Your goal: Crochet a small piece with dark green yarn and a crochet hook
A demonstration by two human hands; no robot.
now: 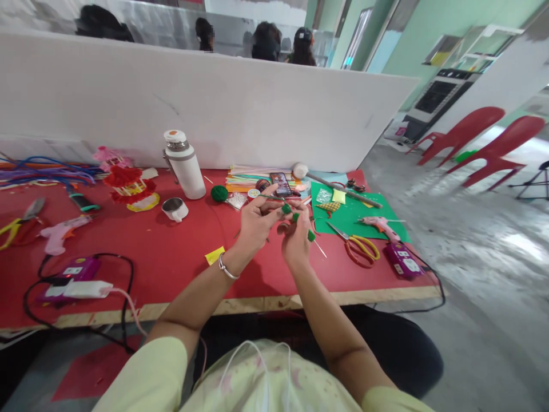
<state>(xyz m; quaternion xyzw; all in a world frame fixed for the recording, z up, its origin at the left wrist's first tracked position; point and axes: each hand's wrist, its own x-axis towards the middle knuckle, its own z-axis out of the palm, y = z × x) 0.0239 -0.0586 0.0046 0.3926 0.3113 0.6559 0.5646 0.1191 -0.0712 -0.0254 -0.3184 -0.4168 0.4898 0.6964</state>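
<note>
Both hands meet above the red tabletop (pixel 171 252): the left hand (pixel 256 220) pinches a thin green stick (pixel 274 197), and the right hand (pixel 295 237) curls closed around small green pom-poms (pixel 295 217). Just right lie scissors (pixel 358 245) and a pink glue gun (pixel 380 226). Loosely pinched, a pom-pom could probably slip and roll off the near edge.

The person is wearing a pale yellow top (pixel 274 377) with short sleeves. A thin silver bangle (pixel 226 268) is circling the left wrist.
</note>
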